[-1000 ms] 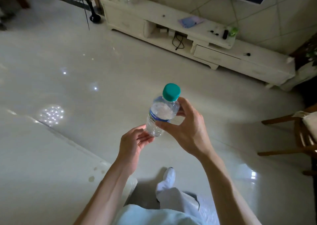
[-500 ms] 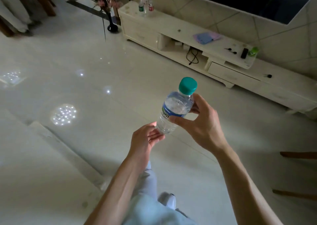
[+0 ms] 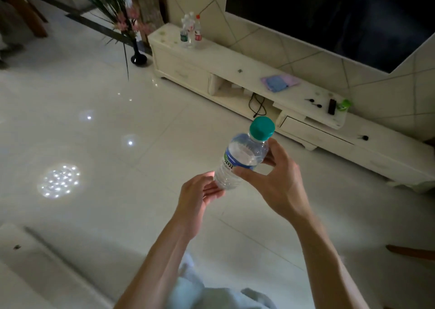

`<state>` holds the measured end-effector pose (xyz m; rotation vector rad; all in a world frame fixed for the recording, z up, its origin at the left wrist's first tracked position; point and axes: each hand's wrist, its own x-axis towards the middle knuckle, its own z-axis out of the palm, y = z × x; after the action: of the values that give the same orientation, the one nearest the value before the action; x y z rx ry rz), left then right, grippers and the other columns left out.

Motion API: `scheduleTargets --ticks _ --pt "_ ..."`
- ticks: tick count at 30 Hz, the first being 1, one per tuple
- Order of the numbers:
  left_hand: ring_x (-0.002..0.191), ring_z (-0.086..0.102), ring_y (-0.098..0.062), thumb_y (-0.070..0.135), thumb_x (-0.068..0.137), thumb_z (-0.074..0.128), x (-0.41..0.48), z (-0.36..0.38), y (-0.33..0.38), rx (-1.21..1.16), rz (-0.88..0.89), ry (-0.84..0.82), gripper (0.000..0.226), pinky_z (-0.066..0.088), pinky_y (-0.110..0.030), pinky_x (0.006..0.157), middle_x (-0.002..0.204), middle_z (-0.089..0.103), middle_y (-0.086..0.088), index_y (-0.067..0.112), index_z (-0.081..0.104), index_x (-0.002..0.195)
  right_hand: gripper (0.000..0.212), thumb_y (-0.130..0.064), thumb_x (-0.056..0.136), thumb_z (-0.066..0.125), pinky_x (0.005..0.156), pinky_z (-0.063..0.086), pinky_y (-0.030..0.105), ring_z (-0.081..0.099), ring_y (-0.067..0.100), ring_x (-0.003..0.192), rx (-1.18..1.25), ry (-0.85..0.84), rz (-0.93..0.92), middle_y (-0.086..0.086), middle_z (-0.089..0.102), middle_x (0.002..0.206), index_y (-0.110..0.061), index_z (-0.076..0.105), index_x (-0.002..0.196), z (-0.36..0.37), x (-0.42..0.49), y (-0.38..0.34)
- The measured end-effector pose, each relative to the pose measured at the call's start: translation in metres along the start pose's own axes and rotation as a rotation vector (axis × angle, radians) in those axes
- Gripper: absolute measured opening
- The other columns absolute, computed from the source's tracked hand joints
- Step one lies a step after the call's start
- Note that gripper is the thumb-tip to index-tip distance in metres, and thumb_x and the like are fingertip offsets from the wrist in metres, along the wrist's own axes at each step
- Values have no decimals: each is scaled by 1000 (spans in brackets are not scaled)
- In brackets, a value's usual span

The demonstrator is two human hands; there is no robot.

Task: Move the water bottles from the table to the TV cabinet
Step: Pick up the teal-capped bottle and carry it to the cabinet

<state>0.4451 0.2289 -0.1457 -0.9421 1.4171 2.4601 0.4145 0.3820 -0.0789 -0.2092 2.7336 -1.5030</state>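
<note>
Water bottle [image 3: 240, 160] is pinched at its label by right hand [image 3: 277, 184] fingers, base rested on loose left hand [image 3: 197, 195] fingers. TV cabinet [image 3: 235, 73] lies well beyond the fingers; upright placement beside the standing bottles [image 3: 189, 32] is advised.

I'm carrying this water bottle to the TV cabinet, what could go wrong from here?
The water bottle is tilted, gripped only round its upper part by the right hand, with the left hand just touching its base; it might slip. Other bottles stand clustered at the TV cabinet end, so setting this one close could topple them.
</note>
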Motion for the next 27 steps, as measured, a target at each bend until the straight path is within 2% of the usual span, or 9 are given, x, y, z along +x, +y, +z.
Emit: scheduleTargets --ticks 3,7,11,16,21,25,27 --pt "87 71 -28 7 93 53 37 1 33 24 16 -23 19 55 -40 90 81 76 -14 7 71 88 68 -43 66 79 81 50 14 61 -7 97 29 13 10 -18 64 112 -26 52 127 14 43 -9" --pt "96 72 -30 7 95 50 76 8 63 49 16 -71 21 55 -37 89 92 76 -19 8 71 92 64 -38 70 81 79 48 13 60 -7 96 14 -7 21 -16 63 113 -24 52 125 22 97 -8" --pt "95 72 -31 7 95 50 122 28 79 58 25 -37 21 55 -36 87 89 76 -19 7 71 90 64 -37 71 81 78 46 10 59 -5 97 5 -44 35 -14 63 113 -22 52 125 25 156 6" --pt "99 70 -35 8 93 54 202 76 104 24 28 59 16 55 -39 89 94 74 -23 1 68 95 64 -43 70 80 75 42 7 58 -9 95 -16 -88 -18 -18 62 111 -27 51 125 16 252 29" --pt "101 69 -38 6 93 54 262 132 140 -53 23 122 20 55 -42 93 102 72 -28 -6 67 104 64 -44 70 79 73 40 7 55 -11 96 -10 -146 -44 -21 59 110 -29 51 125 -11 343 36" --pt "100 71 -34 6 94 52 307 172 171 -54 64 127 19 56 -40 92 99 74 -22 2 70 100 66 -46 70 78 76 43 8 58 -8 97 -3 -188 -96 -21 60 110 -28 50 126 -28 422 40" --pt "102 70 -33 5 96 49 322 184 179 -43 74 121 21 57 -38 92 104 73 -21 3 68 103 63 -45 70 79 72 42 4 57 -10 95 -9 -202 -105 -23 59 107 -31 49 124 -29 449 44"
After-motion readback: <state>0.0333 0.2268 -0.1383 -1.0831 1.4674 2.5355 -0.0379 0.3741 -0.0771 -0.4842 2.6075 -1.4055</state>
